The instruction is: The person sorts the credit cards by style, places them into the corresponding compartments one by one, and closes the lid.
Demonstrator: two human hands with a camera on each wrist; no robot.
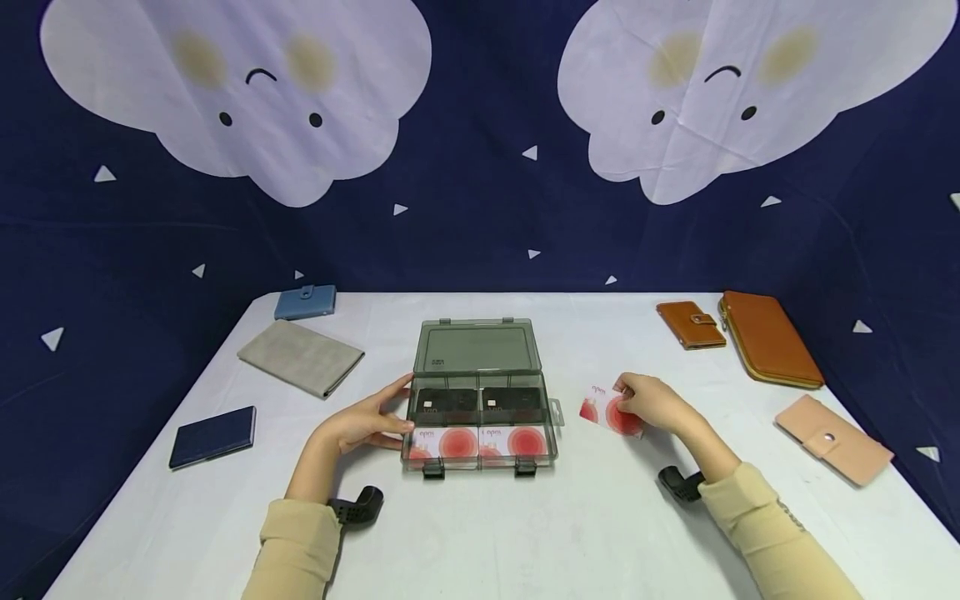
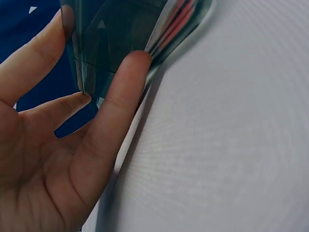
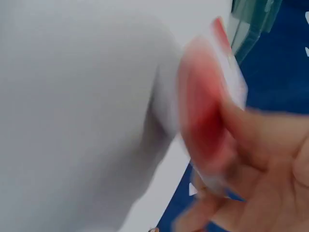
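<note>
Card (image 1: 609, 412) marked "open" is pinched in right hand (image 1: 654, 403) beside box (image 1: 480, 392).

A white card (image 1: 609, 411) with a red circle, a smoky grey translucent box (image 1: 480, 392), tan wallets (image 1: 765, 335).

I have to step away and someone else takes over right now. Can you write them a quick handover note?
Left hand: straight fingers steady the left side of the open card box.
Right hand: pinches a white card with a red circle, just right of the box.
Done: two black cards fill the back row of the box, two red-circle cards the front.
Left: the held card is still outside the box.
</note>
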